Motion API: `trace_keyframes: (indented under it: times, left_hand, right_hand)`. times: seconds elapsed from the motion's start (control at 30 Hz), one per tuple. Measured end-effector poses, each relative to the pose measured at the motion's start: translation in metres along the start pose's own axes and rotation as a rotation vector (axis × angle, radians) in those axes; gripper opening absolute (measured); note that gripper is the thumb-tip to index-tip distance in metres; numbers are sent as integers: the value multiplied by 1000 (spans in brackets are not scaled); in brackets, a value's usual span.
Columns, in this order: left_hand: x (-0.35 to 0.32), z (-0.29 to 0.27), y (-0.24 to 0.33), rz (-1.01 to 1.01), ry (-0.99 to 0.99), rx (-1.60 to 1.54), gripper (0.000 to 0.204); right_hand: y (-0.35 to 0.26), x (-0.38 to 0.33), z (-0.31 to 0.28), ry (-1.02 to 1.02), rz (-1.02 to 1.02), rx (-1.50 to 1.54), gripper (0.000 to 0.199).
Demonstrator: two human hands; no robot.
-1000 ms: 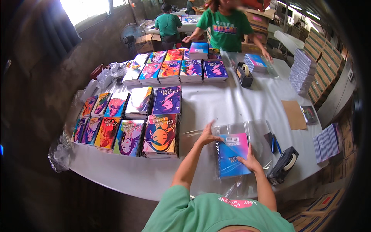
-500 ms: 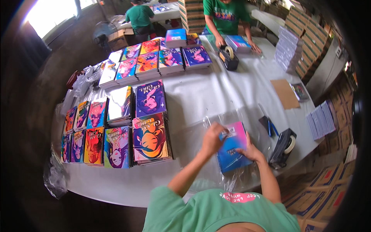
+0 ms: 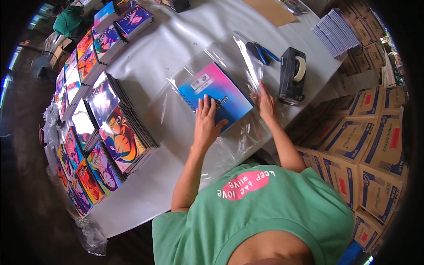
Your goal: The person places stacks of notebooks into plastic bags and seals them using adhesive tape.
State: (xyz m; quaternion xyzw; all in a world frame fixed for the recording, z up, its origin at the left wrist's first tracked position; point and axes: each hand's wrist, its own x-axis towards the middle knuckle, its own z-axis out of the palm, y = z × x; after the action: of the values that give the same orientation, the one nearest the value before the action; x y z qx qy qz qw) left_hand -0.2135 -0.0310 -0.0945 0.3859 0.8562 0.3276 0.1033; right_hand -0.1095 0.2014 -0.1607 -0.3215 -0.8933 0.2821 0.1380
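A blue-and-pink spiral notebook lies on a sheet of clear plastic film spread over the table. My left hand rests flat on the notebook's cover, its fingers extended and its thumb apart. Off the notebook's right side, my right hand touches the film, fingers stretched out along its edge. Some film folds stand up and glare beside that hand. The notebook's coil binding shows along its left and upper right edges.
Stacks of colourful notebooks cover the table's left side. A black tape dispenser and blue-handled pliers sit right of the film. Beyond are brown cardboard and a pale stack. Cartons stand at the right.
The view has swung so the notebook appears higher and more turned. My left hand has come down flat onto the cover; my right hand has left the notebook's edge for the film.
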Motion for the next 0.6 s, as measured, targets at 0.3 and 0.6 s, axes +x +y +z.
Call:
trace_keyframes:
  times: [0.3,0.6]
  left_hand:
    - [3,-5,4,-11,-13,-8,78]
    - [5,-4,1,-30,6,-48,79]
  right_hand:
    - [-4,72,-46,-262,154,257,36]
    - [-12,91,-63,-357,353,1109,32]
